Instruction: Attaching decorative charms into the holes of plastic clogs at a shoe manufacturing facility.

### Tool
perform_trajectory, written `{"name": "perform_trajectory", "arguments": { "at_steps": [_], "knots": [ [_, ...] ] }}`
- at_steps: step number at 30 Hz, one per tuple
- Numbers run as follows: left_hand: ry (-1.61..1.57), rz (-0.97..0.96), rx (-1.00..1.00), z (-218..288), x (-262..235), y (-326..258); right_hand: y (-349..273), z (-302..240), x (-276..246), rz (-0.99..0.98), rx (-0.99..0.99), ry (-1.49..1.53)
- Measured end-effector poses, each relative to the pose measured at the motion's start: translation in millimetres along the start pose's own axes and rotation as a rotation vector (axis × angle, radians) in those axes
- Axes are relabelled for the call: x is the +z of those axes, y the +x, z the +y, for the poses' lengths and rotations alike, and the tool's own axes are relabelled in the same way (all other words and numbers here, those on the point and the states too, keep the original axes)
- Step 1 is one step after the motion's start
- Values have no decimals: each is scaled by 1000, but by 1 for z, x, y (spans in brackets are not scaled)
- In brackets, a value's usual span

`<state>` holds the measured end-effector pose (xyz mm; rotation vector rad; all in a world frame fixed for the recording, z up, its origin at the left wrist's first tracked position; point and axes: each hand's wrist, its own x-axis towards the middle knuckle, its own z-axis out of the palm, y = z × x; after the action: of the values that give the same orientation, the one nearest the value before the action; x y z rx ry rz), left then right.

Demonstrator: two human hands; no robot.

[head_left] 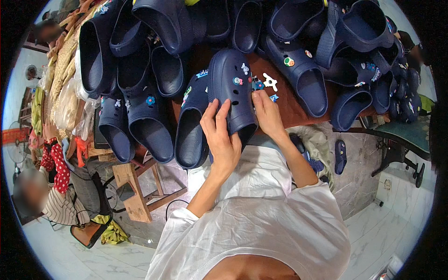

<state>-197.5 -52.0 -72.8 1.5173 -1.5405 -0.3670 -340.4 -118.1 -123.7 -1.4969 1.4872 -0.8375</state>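
At the table's near edge: a dark navy clog [232,91] is held up between the person's two hands, toe pointing away from the person, above the reddish-brown table [289,109].
Left hand [221,135]: wrapped around the heel end of the navy clog, fingers spread up its left side and closed on it.
Right hand [267,112]: at the clog's right edge, fingertips pinched on a small blue charm [258,85] seated in the clog's upper.
Hands together or apart: apart, one on each side of the clog, both touching it.
Charms on the clog: a pink swirl charm [237,80] and a pale charm [245,68] sit on its upper, left of the blue charm.
Just right of the clog: a white flower-shaped charm [270,81] lies loose on the table, near the right hand's fingertips.
Left of the clog: a second navy clog [192,126] lies just beside it, heel opening toward the person.
Around the clog: more navy clogs [298,70] are piled across the table on all far sides.
Far left of the clog: another person in a red dotted sleeve [58,165] sits low by a wooden stool [133,189].
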Motion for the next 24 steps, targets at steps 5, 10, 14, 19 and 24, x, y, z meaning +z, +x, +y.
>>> {"name": "perform_trajectory", "arguments": {
  "at_steps": [5,10,14,19,24],
  "knots": [
    [-63,38,-50,1,3,0,2,17,8,7,39,132],
    [-46,41,-41,1,6,-1,0,15,6,33,8,64],
    [-32,55,-37,2,9,0,5,5,-3,16,-32,-75],
    [-4,58,-22,1,8,-2,2,3,-4,57,-86,-58],
    [-2,71,-27,2,10,-3,1,10,3,126,-110,-6]
  ]
}}
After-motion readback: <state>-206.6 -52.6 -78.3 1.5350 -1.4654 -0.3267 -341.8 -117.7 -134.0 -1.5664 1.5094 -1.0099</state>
